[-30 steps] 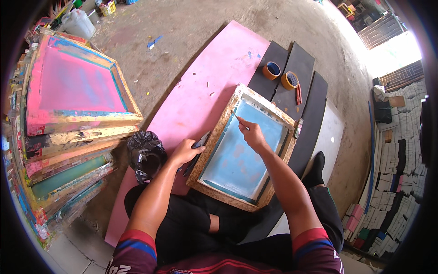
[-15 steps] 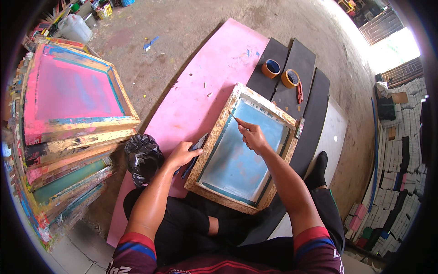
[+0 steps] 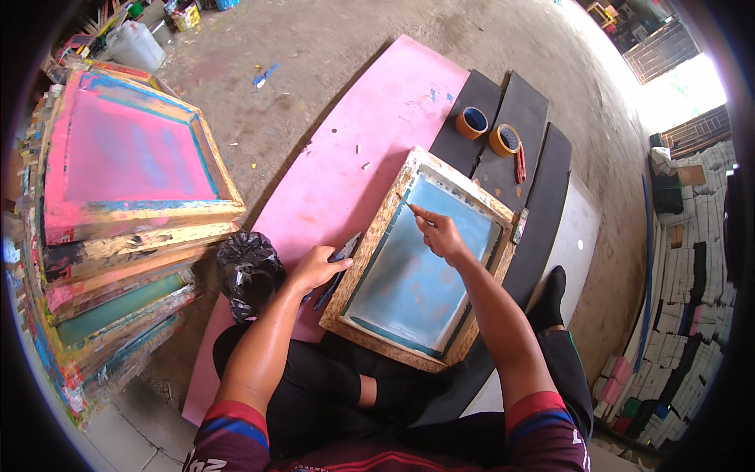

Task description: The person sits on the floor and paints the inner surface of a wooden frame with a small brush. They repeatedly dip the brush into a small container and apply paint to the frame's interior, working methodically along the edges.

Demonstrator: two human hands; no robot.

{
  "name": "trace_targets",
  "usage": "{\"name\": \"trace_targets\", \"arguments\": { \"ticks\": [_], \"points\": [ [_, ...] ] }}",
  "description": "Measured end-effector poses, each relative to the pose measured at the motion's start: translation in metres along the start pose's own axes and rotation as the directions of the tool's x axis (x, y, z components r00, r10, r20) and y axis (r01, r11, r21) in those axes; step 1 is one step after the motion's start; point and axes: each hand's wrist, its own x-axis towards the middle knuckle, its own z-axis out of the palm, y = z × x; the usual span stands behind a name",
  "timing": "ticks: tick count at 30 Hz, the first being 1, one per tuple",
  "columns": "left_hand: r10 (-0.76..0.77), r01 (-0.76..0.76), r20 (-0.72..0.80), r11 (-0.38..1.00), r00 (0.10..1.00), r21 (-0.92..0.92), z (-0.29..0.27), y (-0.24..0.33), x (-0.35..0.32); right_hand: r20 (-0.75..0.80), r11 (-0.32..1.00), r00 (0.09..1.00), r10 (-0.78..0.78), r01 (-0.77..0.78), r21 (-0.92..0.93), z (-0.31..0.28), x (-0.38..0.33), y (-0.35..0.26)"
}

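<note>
A wooden screen-printing frame (image 3: pixel 370 250) with a pale blue mesh lies on a long pink board (image 3: pixel 346 173) in front of me. My left hand (image 3: pixel 317 267) rests on the frame's left edge and holds a dark flat tool (image 3: pixel 336 271) against it. My right hand (image 3: pixel 440 234) is over the mesh near the frame's far corner, fingers pinched on a thin stick-like tool (image 3: pixel 410 204) whose tip touches the mesh. I sit on the floor with my legs under the frame's near side.
A tall stack of paint-stained frames (image 3: pixel 118 228) stands at my left. A black plastic bag (image 3: pixel 248 267) sits beside my left arm. Two tape rolls (image 3: pixel 487 132) and a red tool (image 3: pixel 520 165) lie on black strips beyond the frame. Stacked white sheets line the right wall.
My right hand stays at the far corner of the mesh, shifting only slightly. My left hand keeps the dark tool at the frame's left edge. My head has moved a little.
</note>
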Motion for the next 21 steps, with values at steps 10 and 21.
{"name": "trace_targets", "arguments": {
  "ticks": [10,21],
  "points": [
    [-0.021,0.02,0.022,0.999,1.0,0.031,-0.003,-0.007,0.002,0.187,0.92,0.941,0.283,-0.321,0.222,-0.02,0.007,-0.039],
    [-0.044,0.043,0.015,0.999,0.999,0.031,-0.004,0.005,-0.003,-0.23,0.828,0.946,-0.23,0.066,-0.557,0.031,-0.035,-0.03]
  ]
}}
